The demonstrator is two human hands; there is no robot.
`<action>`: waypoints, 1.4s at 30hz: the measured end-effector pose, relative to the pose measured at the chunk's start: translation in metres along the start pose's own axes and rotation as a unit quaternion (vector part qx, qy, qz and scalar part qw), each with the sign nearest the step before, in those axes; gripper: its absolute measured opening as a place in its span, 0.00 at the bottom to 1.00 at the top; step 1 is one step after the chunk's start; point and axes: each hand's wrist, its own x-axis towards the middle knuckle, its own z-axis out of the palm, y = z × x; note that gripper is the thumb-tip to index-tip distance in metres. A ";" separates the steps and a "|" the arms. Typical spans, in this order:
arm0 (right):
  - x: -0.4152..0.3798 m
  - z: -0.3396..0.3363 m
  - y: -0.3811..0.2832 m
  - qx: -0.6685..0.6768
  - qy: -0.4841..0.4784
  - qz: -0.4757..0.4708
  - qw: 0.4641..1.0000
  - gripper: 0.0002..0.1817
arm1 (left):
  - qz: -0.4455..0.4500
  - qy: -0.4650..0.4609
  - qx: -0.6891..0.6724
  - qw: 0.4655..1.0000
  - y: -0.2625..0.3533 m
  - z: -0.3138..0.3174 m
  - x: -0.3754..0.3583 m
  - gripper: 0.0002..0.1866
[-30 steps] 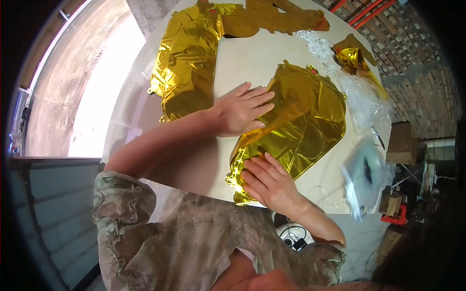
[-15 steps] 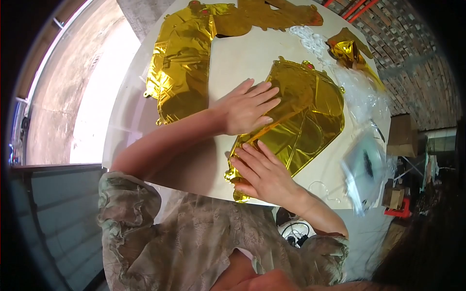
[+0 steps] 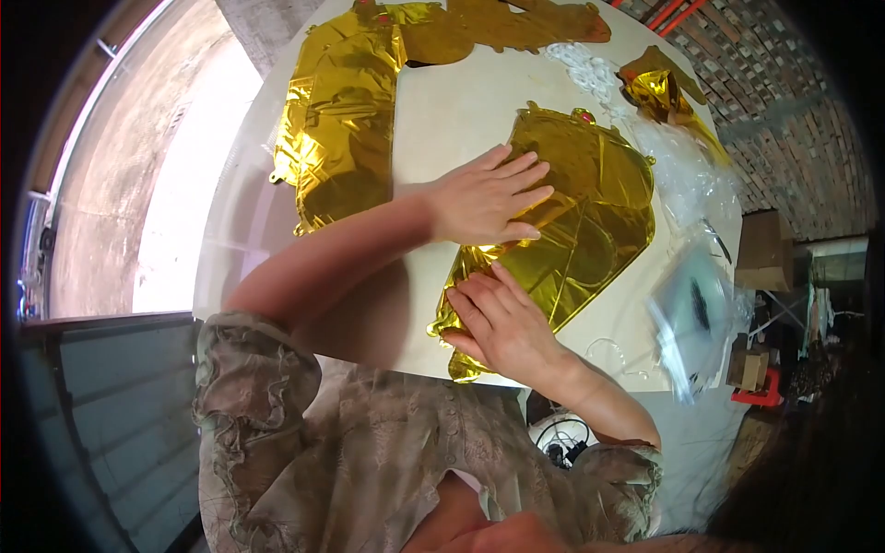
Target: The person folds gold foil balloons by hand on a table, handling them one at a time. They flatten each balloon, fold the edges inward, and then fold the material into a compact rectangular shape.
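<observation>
A flat gold foil balloon point(image 3: 604, 198), with small tabs along its edge and a red spot at its far end, lies on the pale table in front of me. My left hand point(image 3: 489, 195) rests palm down across its left edge with fingers spread. Nearer to me, my right hand point(image 3: 507, 323) lies on the lower end of the same foil, its fingers apart and slightly bent. Part of the foil under both hands is hidden.
Another gold foil balloon point(image 3: 346, 120) lies at the left, with darker foil pieces point(image 3: 525, 26) behind. White string point(image 3: 585, 69), crumpled gold foil point(image 3: 656, 90) and clear plastic bags point(image 3: 691, 313) lie to the right. A cardboard box point(image 3: 763, 249) stands beyond the table point(image 3: 442, 101).
My left hand has slid slightly right and farther onto the foil. The fingers of my right hand have bent a little more. The foil surface looks flatter near its middle.
</observation>
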 end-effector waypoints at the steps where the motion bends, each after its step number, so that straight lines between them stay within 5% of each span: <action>1: 0.001 0.000 -0.001 0.001 0.000 -0.001 1.000 0.31 | 0.016 -0.016 0.003 1.000 -0.001 -0.003 0.002 0.33; 14: -0.010 0.002 -0.021 -0.012 -0.013 0.028 0.999 0.33 | 0.028 -0.037 -0.023 0.999 -0.019 0.007 0.018 0.39; 22: -0.017 -0.011 -0.028 0.045 -0.040 0.064 0.996 0.38 | 0.021 -0.017 -0.028 0.999 -0.018 0.009 0.017 0.39; 42: -0.019 0.003 -0.045 0.004 -0.019 0.117 0.993 0.33 | 0.031 0.034 -0.110 0.993 -0.012 -0.004 0.016 0.32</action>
